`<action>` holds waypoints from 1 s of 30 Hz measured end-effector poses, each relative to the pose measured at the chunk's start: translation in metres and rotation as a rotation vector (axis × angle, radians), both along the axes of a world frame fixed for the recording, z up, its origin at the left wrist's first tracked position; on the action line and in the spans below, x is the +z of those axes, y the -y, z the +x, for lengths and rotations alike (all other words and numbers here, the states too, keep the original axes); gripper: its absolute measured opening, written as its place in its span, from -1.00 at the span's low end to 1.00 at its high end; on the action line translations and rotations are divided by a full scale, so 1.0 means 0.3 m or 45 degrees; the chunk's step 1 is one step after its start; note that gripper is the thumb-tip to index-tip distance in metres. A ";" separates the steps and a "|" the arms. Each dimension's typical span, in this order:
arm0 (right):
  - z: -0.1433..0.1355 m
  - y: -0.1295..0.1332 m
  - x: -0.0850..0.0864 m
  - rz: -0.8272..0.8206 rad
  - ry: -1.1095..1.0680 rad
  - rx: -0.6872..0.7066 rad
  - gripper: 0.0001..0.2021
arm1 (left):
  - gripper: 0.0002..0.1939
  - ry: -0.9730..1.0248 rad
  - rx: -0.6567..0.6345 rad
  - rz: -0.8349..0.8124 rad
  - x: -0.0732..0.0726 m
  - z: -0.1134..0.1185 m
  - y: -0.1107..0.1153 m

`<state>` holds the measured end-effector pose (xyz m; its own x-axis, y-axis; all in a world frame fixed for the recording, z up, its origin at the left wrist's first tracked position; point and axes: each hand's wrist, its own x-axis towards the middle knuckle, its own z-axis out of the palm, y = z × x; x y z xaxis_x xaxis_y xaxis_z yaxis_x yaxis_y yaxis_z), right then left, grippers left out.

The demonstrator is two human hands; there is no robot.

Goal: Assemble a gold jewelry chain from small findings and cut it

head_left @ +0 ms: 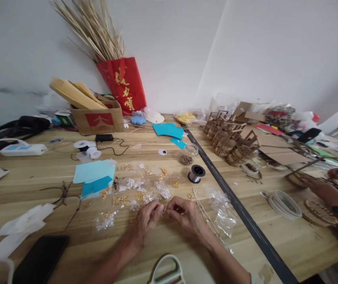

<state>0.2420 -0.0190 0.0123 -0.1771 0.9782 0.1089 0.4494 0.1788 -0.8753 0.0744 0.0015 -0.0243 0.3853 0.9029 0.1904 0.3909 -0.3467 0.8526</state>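
Observation:
My left hand (149,218) and my right hand (184,213) meet fingertip to fingertip low over the wooden table. Both are closed in a pinch around something tiny between them, too small to name. Just beyond lie small clear bags of silver beads (165,192) and gold findings (120,200). A gold-coloured chain (204,215) stretches along the table beside my right forearm, with gold rings (190,196) near its upper end. A spool of silver wire (196,173) stands farther off. Close to my body is the pale handle (169,268) of some tool.
A grey strip (230,193) crosses the table to my right. Past it are small brown woven baskets (230,138), rolls of tape (284,204) and a co-worker's hands (319,187). Left are a black phone (41,258) and blue sheets (93,173). A cardboard box (98,118) and red bag (127,86) stand behind.

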 end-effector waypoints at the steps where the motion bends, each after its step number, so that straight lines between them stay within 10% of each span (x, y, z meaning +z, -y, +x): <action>1: 0.002 0.001 -0.002 0.014 0.016 0.007 -0.90 | -0.63 -0.016 -0.026 0.012 0.005 -0.001 0.001; 30: 0.068 -0.013 -0.024 -0.082 0.164 0.110 -0.90 | -0.70 -0.142 -0.057 0.245 -0.008 0.006 -0.032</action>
